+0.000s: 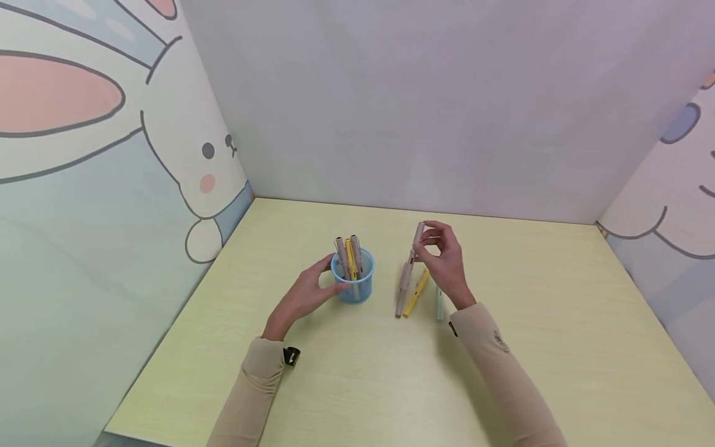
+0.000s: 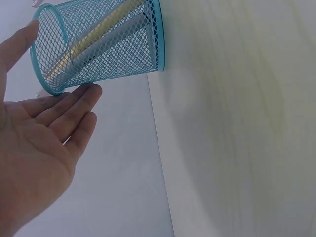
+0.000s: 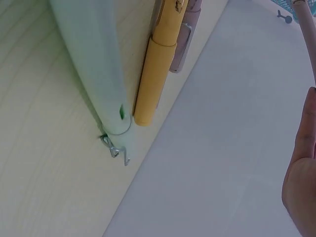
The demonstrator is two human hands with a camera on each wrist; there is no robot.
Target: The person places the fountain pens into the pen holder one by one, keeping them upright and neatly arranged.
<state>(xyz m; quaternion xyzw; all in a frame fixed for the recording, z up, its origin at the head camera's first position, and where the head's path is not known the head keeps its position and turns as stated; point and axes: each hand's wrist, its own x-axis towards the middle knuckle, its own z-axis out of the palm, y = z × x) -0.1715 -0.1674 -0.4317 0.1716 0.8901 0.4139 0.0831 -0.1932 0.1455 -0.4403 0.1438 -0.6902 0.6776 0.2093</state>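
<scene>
While left hand (image 1: pixel 304 295) steadies cup (image 1: pixel 353 277) (unlabelled), right hand (image 1: pixel 444 261) lifts pen (image 1: pixel 412 257)

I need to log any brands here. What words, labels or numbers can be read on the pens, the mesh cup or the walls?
None can be read.
Pens lying on the table: no print shows.
Pink pen in the right hand: too small to tell.
Blue mesh cup by the left hand: no label.
Walls: cartoon drawings only, no lettering.
</scene>
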